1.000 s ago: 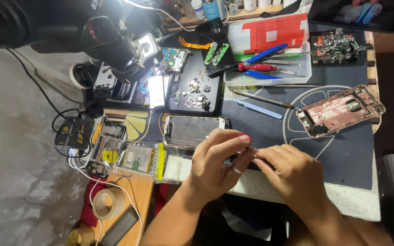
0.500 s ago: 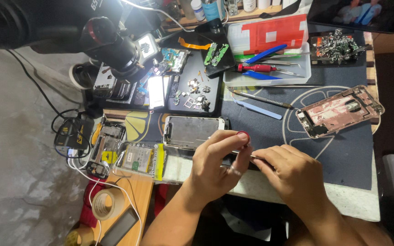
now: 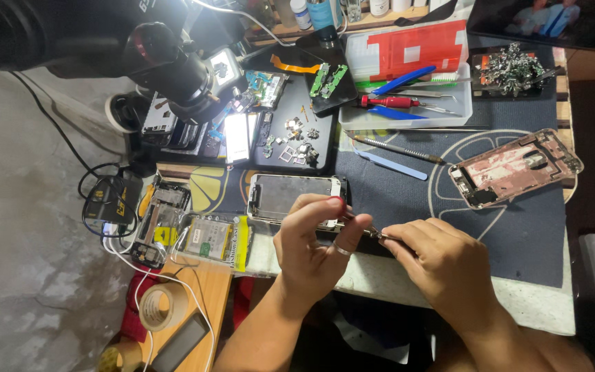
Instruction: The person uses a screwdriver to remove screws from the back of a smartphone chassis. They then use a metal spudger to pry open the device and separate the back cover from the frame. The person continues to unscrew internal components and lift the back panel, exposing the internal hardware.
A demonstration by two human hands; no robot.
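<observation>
Left hand (image 3: pixel 315 241) lifted slightly; right hand (image 3: pixel 442 265) steadies tweezers (image 3: pixel 373 233).

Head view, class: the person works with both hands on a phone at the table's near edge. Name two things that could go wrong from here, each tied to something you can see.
1. The left hand and right hand pinch a thin metal tool over the phone; a slip might scratch its screen.
2. Loose small parts lie on the dark tray; a bumped elbow could scatter them.
</observation>
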